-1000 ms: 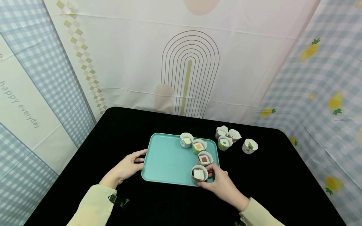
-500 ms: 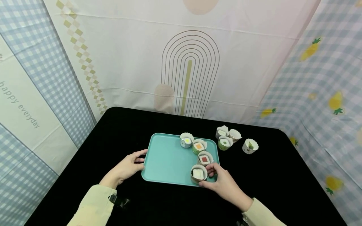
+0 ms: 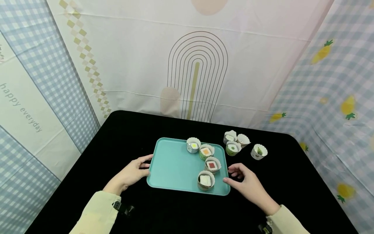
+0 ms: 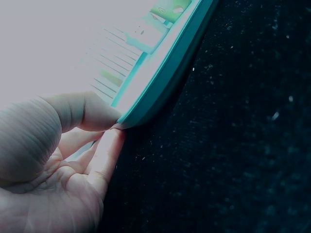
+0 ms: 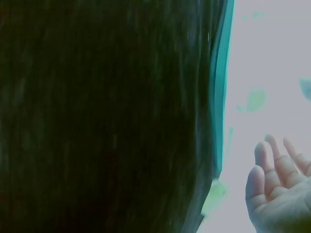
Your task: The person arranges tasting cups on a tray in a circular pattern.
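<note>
A turquoise tray (image 3: 175,169) lies on the black table. My left hand (image 3: 132,172) pinches its left rim; the left wrist view shows the thumb (image 4: 92,114) and a fingertip meeting at the edge. My right hand (image 3: 246,183) is at the tray's right edge, fingers bent loosely and nothing in them. Along the tray's right side stand paper cups: one with a plain white piece (image 3: 205,180) nearest me, then one with a red-topped piece (image 3: 212,165), one with an orange-topped piece (image 3: 206,151) and one with a yellow-marked piece (image 3: 193,145).
Behind the tray's right corner, several more paper cups stand close together, among them a green one (image 3: 232,148). A white cup with something green inside (image 3: 258,151) sits apart to their right. A white patterned curtain (image 3: 140,65) hangs behind the table (image 3: 134,130).
My right hand has let go of the nearest cup and moved right, to just outside the tray's right edge. The left hand keeps its hold on the tray.
</note>
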{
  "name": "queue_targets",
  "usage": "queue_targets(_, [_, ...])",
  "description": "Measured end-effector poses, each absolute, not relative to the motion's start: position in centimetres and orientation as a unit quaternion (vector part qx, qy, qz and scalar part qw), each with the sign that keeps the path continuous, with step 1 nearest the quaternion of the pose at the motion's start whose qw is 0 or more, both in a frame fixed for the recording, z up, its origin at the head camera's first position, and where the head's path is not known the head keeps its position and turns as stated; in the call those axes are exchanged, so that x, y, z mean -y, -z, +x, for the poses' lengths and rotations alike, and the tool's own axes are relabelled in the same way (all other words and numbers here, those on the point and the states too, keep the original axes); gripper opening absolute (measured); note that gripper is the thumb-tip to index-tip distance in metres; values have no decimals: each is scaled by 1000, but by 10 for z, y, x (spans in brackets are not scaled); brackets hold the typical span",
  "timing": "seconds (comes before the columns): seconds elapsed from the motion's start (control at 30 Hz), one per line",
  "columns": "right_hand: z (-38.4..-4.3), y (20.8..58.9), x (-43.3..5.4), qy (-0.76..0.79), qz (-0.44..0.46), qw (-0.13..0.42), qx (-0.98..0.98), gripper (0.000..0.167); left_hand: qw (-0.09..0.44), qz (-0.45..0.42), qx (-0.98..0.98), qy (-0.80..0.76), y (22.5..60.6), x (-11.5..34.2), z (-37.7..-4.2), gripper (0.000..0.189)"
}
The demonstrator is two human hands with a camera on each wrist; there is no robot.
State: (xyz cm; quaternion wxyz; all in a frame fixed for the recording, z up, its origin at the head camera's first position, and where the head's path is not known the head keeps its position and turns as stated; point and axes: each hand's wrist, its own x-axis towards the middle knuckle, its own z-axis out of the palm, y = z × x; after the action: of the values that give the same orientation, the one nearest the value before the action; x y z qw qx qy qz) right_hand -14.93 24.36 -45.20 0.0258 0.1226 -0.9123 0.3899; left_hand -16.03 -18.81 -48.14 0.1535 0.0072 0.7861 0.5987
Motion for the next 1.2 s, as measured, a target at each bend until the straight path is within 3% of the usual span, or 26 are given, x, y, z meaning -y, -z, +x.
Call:
queue_targets(0.2, [-163, 452, -269, -375, 93, 90, 918, 47, 151, 7, -786, -600, 482, 188, -160, 71])
queue_targets(0.53, [-179, 452, -305, -369, 16, 74, 926, 65, 148, 7, -787, -599, 485, 189, -161, 70])
queue_targets(0.83, [-197, 453, -328, -389, -76, 111, 911, 86, 142, 7, -790, -597, 486, 189, -161, 70])
queue_targets(1.03, [-210, 456, -337, -441, -113, 75, 887, 105, 139, 6, -791, -596, 487, 189, -161, 71])
queue_targets(1.2, [-219, 459, -339, -475, -124, 29, 871, 109, 142, 7, -791, -595, 487, 188, -162, 71])
